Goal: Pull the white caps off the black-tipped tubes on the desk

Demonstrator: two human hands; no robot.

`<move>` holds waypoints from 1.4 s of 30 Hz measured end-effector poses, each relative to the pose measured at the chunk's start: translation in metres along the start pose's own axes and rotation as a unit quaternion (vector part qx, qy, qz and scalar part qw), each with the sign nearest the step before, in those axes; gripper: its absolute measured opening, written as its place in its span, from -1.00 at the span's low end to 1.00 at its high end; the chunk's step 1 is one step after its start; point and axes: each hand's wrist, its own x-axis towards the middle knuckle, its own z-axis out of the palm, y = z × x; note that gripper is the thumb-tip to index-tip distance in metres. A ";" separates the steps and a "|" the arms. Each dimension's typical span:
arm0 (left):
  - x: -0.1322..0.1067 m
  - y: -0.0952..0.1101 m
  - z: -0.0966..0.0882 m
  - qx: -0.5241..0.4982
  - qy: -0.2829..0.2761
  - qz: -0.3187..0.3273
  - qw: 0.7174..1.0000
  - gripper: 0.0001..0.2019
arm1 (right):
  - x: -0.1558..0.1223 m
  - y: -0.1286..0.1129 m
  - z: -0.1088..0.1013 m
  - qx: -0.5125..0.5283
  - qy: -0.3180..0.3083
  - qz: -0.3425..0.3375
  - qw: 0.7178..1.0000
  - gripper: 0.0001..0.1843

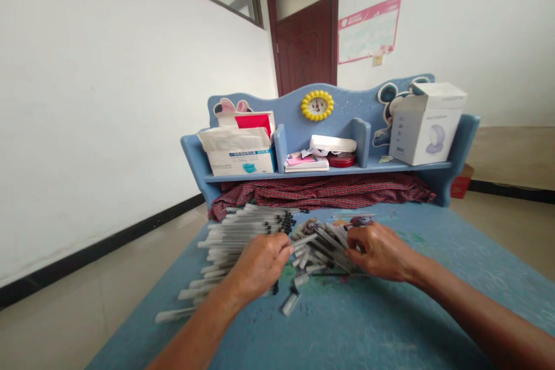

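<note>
On a blue desk (347, 324) lies a big stack of clear pen barrels with black tips (243, 231), fanned out to the left. Beside it is a smaller heap of pen parts and caps (321, 245). My left hand (260, 266) is closed in a pinch on one thin pen part at the edge of the heap. My right hand (377, 251) rests on the heap's right side with its fingers curled round some of the pieces. A loose cap (289, 304) lies in front of the hands.
A blue shelf unit (359, 167) at the desk's back holds a face-mask box (240, 153), a yellow clock (317, 105), papers, a red tin (341, 159) and a white carton (425, 124). Checked cloth (321, 191) lies under it. A brown door (306, 46) stands behind.
</note>
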 end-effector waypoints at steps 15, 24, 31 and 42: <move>-0.013 0.028 0.002 -0.078 -0.054 0.115 0.989 -0.81 | -0.015 -0.030 -0.012 -0.009 -0.038 -0.201 0.979 -0.76; -0.013 0.027 -0.034 -0.125 -0.093 0.031 0.987 -0.73 | -0.012 -0.026 -0.038 0.055 -0.038 -0.175 0.982 -0.77; -0.032 0.048 -0.056 -0.058 -0.104 0.054 0.991 -0.72 | -0.025 -0.040 -0.053 0.050 -0.078 -0.229 0.969 -0.73; -0.094 0.019 -0.064 -0.114 -0.112 -0.054 0.986 -0.63 | -0.089 0.016 -0.065 0.050 -0.077 -0.088 0.992 -0.66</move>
